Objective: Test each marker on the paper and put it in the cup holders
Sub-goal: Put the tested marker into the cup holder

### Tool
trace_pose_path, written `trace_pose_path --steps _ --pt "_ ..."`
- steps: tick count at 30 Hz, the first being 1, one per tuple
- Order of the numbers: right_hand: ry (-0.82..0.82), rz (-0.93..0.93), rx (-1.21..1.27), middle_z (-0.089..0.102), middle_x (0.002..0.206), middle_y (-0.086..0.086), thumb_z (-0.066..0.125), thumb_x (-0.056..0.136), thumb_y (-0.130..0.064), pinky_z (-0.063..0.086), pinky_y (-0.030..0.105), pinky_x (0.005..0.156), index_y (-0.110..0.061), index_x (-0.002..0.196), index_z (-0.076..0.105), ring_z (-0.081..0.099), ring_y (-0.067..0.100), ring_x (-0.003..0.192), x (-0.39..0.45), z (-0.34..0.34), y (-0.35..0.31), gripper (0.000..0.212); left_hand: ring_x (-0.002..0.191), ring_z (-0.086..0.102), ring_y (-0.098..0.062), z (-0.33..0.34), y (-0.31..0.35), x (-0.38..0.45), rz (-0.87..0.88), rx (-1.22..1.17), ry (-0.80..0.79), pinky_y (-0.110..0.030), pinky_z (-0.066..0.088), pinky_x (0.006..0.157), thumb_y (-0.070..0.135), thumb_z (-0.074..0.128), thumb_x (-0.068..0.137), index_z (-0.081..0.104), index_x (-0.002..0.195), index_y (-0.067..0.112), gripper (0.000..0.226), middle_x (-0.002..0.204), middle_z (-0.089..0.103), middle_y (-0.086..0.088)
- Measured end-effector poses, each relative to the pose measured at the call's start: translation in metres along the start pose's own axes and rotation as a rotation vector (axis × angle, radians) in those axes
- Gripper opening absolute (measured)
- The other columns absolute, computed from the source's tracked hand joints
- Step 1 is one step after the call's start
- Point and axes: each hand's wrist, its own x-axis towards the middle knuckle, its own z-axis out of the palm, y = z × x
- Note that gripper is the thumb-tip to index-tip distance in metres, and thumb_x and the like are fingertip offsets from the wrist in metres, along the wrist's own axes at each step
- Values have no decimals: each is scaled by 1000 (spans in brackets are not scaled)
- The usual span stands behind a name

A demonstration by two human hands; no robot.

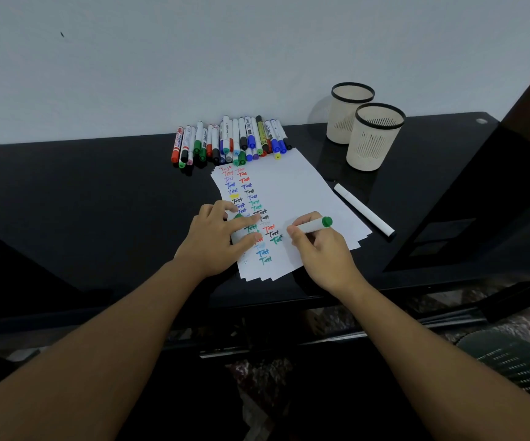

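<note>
While pinned by L hand (pixel 222 237), paper (pixel 289 186): covered w/ coloured "Test" rows.
L hand: fingers laid nearly straight on paper; green bit seen betw. fingers, not identifiable.
R hand (pixel 317 246): curled round green marker (pixel 316 226), tip set on paper.
Cup holders (pixel 375 138): two, stood beyond paper's R corner.
Marker pile (pixel 232 138): laid at paper's far edge.
White marker (pixel 364 210): laid beside paper's R edge.

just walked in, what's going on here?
The right hand grips a green marker, its tip at the paper beside a green "Test". The left hand presses the paper flat. A pile of markers lies behind the paper, one white marker beside it, and no markers stick out of the two cup holders.
</note>
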Motion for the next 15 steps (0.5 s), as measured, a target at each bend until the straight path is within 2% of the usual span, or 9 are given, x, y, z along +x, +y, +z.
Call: trace_pose_path --steps 2,4,9,13,15 --pt "3 -10 -11 66 89 -13 54 106 -37 46 14 67 -27 101 57 62 -2 85 -1 -1 -1 11 108 23 -4 0 0 0 2 2 -2 -35 32 96 79 26 88 53 139 51 64 134 38 12" --pt "9 -1 7 64 90 -13 54 106 -36 43 12 65 -27 99 56 60 -5 83 -2 -3 -3 11 108 24 -5 0 0 0 6 2 -1 -35 31 95 79 26 88 53 139 51 64 134 38 12" --pt "-2 11 29 68 93 -10 54 106 -38 51 24 76 -27 102 58 65 6 90 -2 -2 -2 12 108 24 -5 1 0 0 6 2 14 -37 35 97 78 28 88 54 138 51 63 134 39 12" --pt "23 5 -10 67 92 -14 54 106 -39 47 20 70 -27 103 57 63 2 87 -1 -1 -1 13 108 24 -5 1 -1 -1 12 -7 28 -38 36 99 77 30 90 54 138 51 60 134 38 12" --pt "48 27 85 67 89 -11 56 105 -39 46 20 72 -26 106 58 64 4 85 -1 -2 -2 13 108 24 -5 0 0 -2 11 -15 23 -39 36 100 76 30 90 51 140 51 60 134 38 12"
